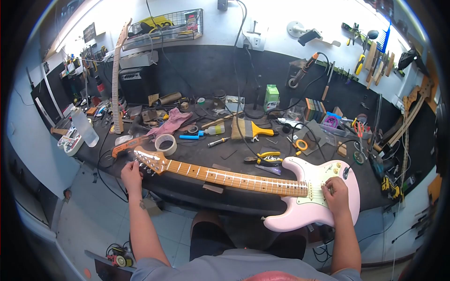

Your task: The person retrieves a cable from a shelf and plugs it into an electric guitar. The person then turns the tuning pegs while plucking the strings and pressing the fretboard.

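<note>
A pale pink electric guitar (276, 222) lies face up across the front of the bench, its body at the right and its neck (234, 179) pointing left. My left hand (131, 176) is at the headstock (151, 159), thumb and fingers pinched at a tuning peg along its near edge. My right hand (336, 193) rests over the strings by the bridge, on the cream pickguard (304, 200). Its fingers are curled in, and whatever they hold, if anything, is hidden. A small block (213, 188) sits partly under the neck.
Behind the guitar lie a tape roll (165, 144), a wide paintbrush (248, 129), yellow pliers (265, 157) and a blue tool (192, 136). A loose guitar neck (116, 89) stands upright at back left, near a clear bottle (84, 127). Black cables hang over the bench.
</note>
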